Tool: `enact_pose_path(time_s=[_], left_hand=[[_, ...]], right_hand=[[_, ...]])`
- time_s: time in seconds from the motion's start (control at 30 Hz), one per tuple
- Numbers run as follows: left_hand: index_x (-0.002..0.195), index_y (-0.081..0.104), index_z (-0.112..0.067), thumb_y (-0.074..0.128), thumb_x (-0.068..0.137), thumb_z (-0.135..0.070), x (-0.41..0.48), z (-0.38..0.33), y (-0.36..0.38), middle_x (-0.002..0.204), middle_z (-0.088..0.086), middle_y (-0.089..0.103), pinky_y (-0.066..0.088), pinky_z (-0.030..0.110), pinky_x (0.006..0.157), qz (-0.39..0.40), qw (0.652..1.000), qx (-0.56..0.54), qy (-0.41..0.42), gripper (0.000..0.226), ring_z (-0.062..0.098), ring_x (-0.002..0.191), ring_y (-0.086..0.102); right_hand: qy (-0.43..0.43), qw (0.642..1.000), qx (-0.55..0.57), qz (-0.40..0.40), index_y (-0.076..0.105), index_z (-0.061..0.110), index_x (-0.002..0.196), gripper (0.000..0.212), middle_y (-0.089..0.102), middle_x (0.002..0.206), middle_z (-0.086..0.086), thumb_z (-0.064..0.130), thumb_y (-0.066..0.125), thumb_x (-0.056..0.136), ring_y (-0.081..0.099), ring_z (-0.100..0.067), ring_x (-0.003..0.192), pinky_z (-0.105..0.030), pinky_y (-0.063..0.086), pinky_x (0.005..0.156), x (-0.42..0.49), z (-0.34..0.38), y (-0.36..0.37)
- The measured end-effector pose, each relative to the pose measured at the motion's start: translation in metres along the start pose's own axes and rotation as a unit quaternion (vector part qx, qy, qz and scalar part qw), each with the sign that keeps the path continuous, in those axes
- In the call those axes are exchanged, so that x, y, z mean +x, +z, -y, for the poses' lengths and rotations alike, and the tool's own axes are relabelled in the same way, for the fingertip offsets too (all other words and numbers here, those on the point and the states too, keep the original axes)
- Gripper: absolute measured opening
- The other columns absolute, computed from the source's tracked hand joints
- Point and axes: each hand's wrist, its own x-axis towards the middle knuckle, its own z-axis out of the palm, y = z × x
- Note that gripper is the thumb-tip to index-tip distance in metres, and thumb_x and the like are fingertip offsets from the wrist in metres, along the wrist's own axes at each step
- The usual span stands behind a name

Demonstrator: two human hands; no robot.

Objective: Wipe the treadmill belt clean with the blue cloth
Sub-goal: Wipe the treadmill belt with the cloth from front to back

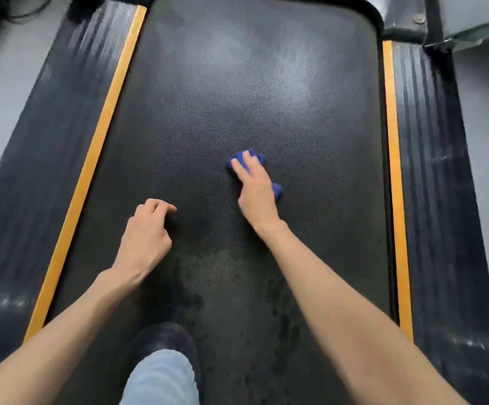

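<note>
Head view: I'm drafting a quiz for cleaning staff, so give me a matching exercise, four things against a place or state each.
Things:
1. blue cloth
2. left hand
3. orange strip
4. black shoe

Places or states:
A. fingers loosely curled, holding nothing
B. along the left edge of the treadmill belt
C. pressed flat under the right hand
D. on the belt's near end

Pairs: 1-C, 2-A, 3-B, 4-D

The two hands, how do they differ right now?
The bare right hand lies flat, fingers straight, pressing the crumpled blue cloth onto the black textured treadmill belt; the bare left hand holds nothing, fingers loosely curled. The right reaches farther forward than the left. Both are bare, above the belt.
</note>
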Motion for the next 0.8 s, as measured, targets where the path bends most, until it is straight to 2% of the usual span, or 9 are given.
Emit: enact_pose_path(time_s=[0.1, 0.17, 0.23, 0.33, 0.43, 0.5, 0.57, 0.67, 0.8], left_hand=[[0.119, 0.056, -0.009, 0.047, 0.071, 0.01, -0.003, -0.005, -0.006, 0.125, 0.009, 0.049, 0.042, 0.045, 0.093, 0.034, 0.999, 0.024, 0.003, 0.052, 0.032, 0.106, 0.047], [0.125, 0.053, -0.012, 0.047, 0.074, 0.007, 0.0, -0.002, -0.016, 0.137, 0.004, 0.042, 0.04, 0.041, 0.099, 0.081, 0.996, 0.045, -0.007, 0.054, 0.028, 0.119, 0.043], [0.131, 0.048, -0.014, 0.045, 0.076, 0.006, 0.0, 0.006, -0.026, 0.148, 0.001, 0.032, 0.036, 0.038, 0.105, 0.124, 0.991, 0.05, -0.027, 0.059, 0.025, 0.13, 0.037], [0.144, 0.032, -0.014, 0.043, 0.078, 0.007, -0.016, 0.01, -0.026, 0.156, -0.001, 0.015, 0.025, 0.033, 0.114, 0.195, 0.979, 0.054, -0.033, 0.07, 0.02, 0.141, 0.023], [0.15, 0.015, -0.018, 0.041, 0.082, 0.002, -0.036, 0.006, -0.02, 0.158, 0.0, -0.001, 0.018, 0.037, 0.117, 0.236, 0.968, 0.084, -0.027, 0.075, 0.022, 0.143, 0.017], [0.15, 0.016, -0.021, 0.042, 0.083, 0.001, -0.043, 0.006, -0.024, 0.158, 0.002, 0.002, 0.016, 0.039, 0.117, 0.223, 0.97, 0.092, -0.025, 0.075, 0.027, 0.14, 0.023], [0.148, 0.022, -0.025, 0.042, 0.082, 0.001, -0.043, 0.009, -0.028, 0.158, 0.0, 0.007, 0.023, 0.037, 0.114, 0.211, 0.973, 0.085, -0.026, 0.074, 0.027, 0.139, 0.026], [0.147, 0.02, -0.032, 0.042, 0.081, 0.0, -0.039, 0.011, -0.024, 0.158, -0.003, 0.0, 0.032, 0.037, 0.11, 0.254, 0.963, 0.083, -0.032, 0.077, 0.023, 0.142, 0.018], [0.145, 0.021, -0.04, 0.04, 0.082, -0.003, -0.03, 0.018, -0.018, 0.157, -0.007, 0.008, 0.043, 0.038, 0.102, 0.251, 0.959, 0.127, -0.022, 0.075, 0.021, 0.138, 0.027]], right_hand=[[-0.181, 0.97, 0.022, 0.158, 0.052, 0.003, 0.128, 0.053, 0.04, 0.141, -0.023, -0.007, 0.043, 0.077, 0.036, -0.039, 0.132, -0.026, 0.015, 0.111, -0.037, 0.046, 0.033], [-0.254, 0.948, -0.02, 0.191, 0.043, 0.012, 0.137, 0.065, 0.03, 0.149, -0.016, -0.012, 0.046, 0.077, 0.028, -0.032, 0.138, -0.032, 0.017, 0.113, -0.03, 0.031, 0.025], [-0.202, 0.967, -0.037, 0.149, 0.04, 0.013, 0.139, 0.07, 0.026, 0.15, -0.016, -0.014, 0.047, 0.075, 0.026, -0.031, 0.139, -0.037, 0.019, 0.116, -0.015, -0.005, -0.003], [0.031, 0.995, -0.076, 0.055, 0.029, 0.015, 0.144, 0.076, 0.01, 0.155, -0.015, -0.015, 0.044, 0.076, 0.011, -0.029, 0.143, -0.038, 0.011, 0.117, -0.008, -0.075, -0.067], [0.152, 0.979, -0.124, 0.048, 0.018, 0.013, 0.147, 0.07, 0.0, 0.155, -0.016, -0.008, 0.042, 0.085, 0.003, -0.032, 0.143, -0.038, 0.01, 0.115, -0.007, -0.104, -0.118], [0.208, 0.97, -0.111, 0.053, 0.016, 0.009, 0.147, 0.067, -0.002, 0.155, -0.019, -0.006, 0.043, 0.087, 0.002, -0.035, 0.142, -0.036, 0.01, 0.114, 0.004, -0.093, -0.116], [0.275, 0.957, -0.088, 0.029, 0.019, 0.006, 0.146, 0.062, 0.001, 0.154, -0.021, -0.003, 0.043, 0.089, 0.004, -0.035, 0.142, -0.033, 0.008, 0.114, 0.012, -0.073, -0.1], [0.259, 0.962, -0.077, -0.032, 0.028, 0.004, 0.142, 0.058, 0.008, 0.153, -0.021, -0.002, 0.043, 0.086, 0.007, -0.033, 0.142, -0.027, 0.002, 0.112, 0.019, -0.054, -0.073], [0.049, 0.997, -0.038, 0.038, 0.044, 0.005, 0.134, 0.05, 0.024, 0.15, -0.02, 0.001, 0.036, 0.085, 0.021, -0.031, 0.14, -0.026, 0.014, 0.112, 0.037, 0.004, -0.006]])
